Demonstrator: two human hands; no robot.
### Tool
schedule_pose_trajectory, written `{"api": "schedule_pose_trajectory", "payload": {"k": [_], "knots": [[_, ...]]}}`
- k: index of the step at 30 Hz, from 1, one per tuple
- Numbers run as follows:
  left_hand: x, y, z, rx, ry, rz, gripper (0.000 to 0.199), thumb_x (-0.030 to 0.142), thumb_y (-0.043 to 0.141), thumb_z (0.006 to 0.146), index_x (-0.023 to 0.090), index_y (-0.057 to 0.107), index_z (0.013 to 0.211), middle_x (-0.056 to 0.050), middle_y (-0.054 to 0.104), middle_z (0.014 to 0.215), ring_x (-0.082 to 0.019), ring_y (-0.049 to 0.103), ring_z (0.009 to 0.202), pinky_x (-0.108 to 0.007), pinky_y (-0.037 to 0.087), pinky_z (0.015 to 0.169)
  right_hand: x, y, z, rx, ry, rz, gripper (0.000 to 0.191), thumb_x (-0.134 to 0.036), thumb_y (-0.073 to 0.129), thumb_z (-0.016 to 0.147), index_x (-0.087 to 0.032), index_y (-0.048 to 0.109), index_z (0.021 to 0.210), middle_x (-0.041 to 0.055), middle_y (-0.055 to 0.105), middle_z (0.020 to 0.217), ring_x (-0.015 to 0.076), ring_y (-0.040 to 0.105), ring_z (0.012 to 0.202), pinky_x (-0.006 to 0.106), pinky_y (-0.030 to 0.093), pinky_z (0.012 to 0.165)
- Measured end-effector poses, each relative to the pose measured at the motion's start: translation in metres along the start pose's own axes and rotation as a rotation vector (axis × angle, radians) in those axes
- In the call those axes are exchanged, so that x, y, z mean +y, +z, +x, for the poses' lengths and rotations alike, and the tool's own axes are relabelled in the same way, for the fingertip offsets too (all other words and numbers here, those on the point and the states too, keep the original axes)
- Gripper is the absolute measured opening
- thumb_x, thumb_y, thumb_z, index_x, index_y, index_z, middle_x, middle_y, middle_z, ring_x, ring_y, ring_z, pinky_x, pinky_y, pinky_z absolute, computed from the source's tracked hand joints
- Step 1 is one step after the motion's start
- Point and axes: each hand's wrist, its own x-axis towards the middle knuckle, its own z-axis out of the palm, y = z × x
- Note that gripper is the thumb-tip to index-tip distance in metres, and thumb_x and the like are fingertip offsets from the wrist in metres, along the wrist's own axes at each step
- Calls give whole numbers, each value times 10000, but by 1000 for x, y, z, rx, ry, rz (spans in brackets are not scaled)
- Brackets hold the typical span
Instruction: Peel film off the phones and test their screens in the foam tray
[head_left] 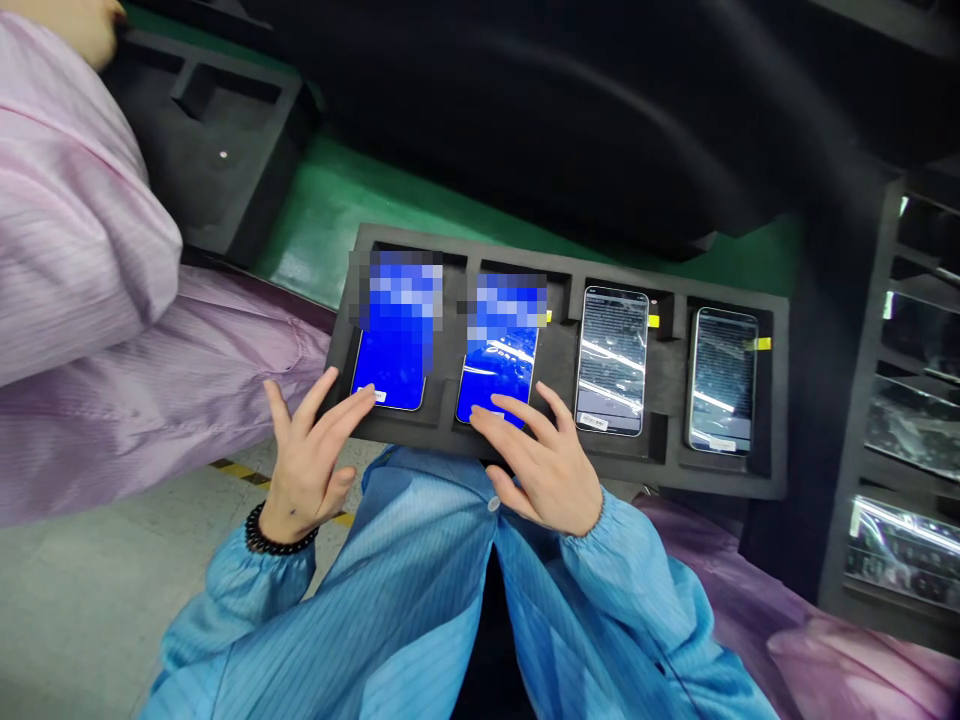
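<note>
Several smartphones lie face up in the compartments of a dark foam tray (pixel 555 250) in front of me. At the far left a smartphone with a blue screen (pixel 390 350) has my left hand (pixel 311 460) at its lower edge, fingers spread, a fingertip at its white label. Over the bottom of the second blue-screen smartphone (pixel 499 370) is my right hand (pixel 544 460), open, its fingertips on or just above the glass. Further right, a smartphone with lines of text (pixel 611 370) and another dark-screen smartphone (pixel 724 380) sit untouched. Neither hand grips anything.
A person in a pink smock (pixel 75 220) is close on my left, and pink fabric (pixel 832 640) shows at lower right. Another dark foam tray (pixel 217 180) is at upper left. On the right stands a tray (pixel 855 480) with several shiny flat devices.
</note>
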Motion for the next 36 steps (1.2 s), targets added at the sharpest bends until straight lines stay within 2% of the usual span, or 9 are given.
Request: {"api": "schedule_pose_trajectory", "payload": {"k": [2,6,11,13,15,17,25,33,36], "knots": [[0,1,0,26,4,-17,625,529,174,1032,262,312,1580,-135,546,1511,-327,273,1562,-697,-22,1278,1,0,0,9,-4,29,501,-298,459,990,-149,499,1467,82,733,1292,251,600,1298,531,291,1255],[-1,1,-2,137,-8,15,607,528,212,1029,323,218,1601,-67,283,1689,-338,211,1581,-718,68,1277,3,0,-2,116,19,58,545,-326,455,1003,-161,417,1520,118,669,1397,254,582,1319,523,351,1218],[-1,-2,-2,140,2,32,628,516,223,1035,307,121,1619,-18,132,1732,-283,72,1612,-640,3,1306,1,0,-1,125,-4,19,521,-319,471,1003,-138,450,1491,131,662,1406,256,559,1346,524,293,1251],[0,-2,-1,110,3,27,636,524,209,1034,286,138,1620,-48,236,1705,-276,100,1609,-640,-17,1302,1,0,-1,91,-20,-8,493,-346,435,1025,-136,477,1469,120,667,1402,255,542,1368,529,231,1278],[1,-2,-1,37,-7,15,625,514,184,1034,269,217,1608,-92,465,1583,-292,203,1587,-665,-34,1288,0,0,0,23,-27,-22,499,-386,388,1049,-129,490,1463,95,695,1367,254,539,1377,534,152,1302],[0,-2,-1,-4,-18,-5,628,517,160,1031,261,284,1591,-119,599,1448,-304,279,1561,-683,-46,1275,0,-1,0,-18,-21,-15,524,-422,340,1065,-121,489,1468,75,725,1317,246,557,1364,527,99,1314],[-2,1,1,121,23,-55,621,523,222,1030,280,291,1597,-104,403,1624,-315,261,1565,-666,10,1283,0,-2,1,39,-1,2,485,-391,321,1069,-110,509,1417,115,677,1386,232,550,1349,487,161,1302],[-2,4,1,143,37,-57,611,495,220,1045,221,321,1581,-144,523,1529,-306,268,1563,-681,17,1275,1,-4,1,45,5,21,467,-385,304,1073,-127,552,1374,84,717,1329,211,578,1290,457,180,1298],[-1,3,0,107,27,-33,624,498,201,1051,176,351,1564,-150,638,1394,-300,320,1541,-688,2,1273,0,-4,2,48,-9,16,456,-377,314,1073,-125,574,1350,79,726,1314,216,585,1277,459,174,1299]]}}
